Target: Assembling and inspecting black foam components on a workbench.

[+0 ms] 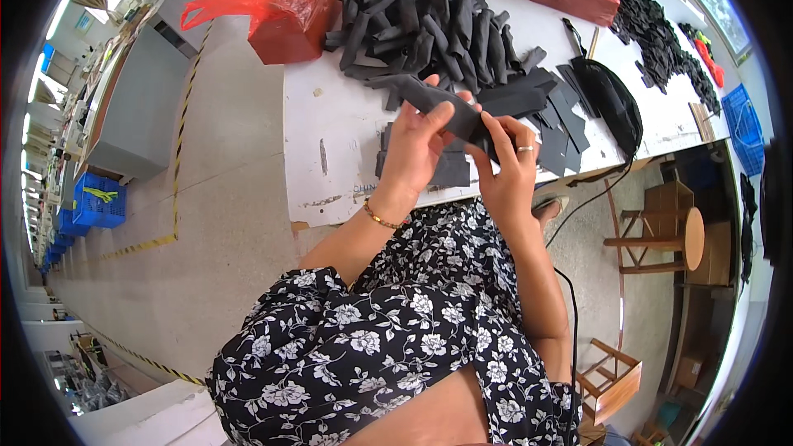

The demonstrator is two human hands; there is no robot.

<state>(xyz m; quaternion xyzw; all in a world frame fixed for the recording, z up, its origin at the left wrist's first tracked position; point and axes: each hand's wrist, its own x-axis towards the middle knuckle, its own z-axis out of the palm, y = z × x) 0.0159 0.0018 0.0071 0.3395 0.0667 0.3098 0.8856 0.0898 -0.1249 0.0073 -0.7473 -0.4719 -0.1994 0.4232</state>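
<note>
1. While both hands hold a dark strip (465,120) raised above the near part of the worktop (310,136), the step in hand looks like folding or shaping it lengthwise.
2. The left hand (419,136) has its fingers clamped on the strip, thumb on top; the right hand (508,153) pinches the nearer end between its fingers.
3. The next move probably calls for a steady left grip while the right fingers align the edges.
4. Hidden are the strip's underside and some fingertips; its far tip blends into the heap of curled black pieces (434,29) beyond. Hands partly cover the flat black pieces (450,171) below. What the red bag (301,12) contains is unclear.
</note>
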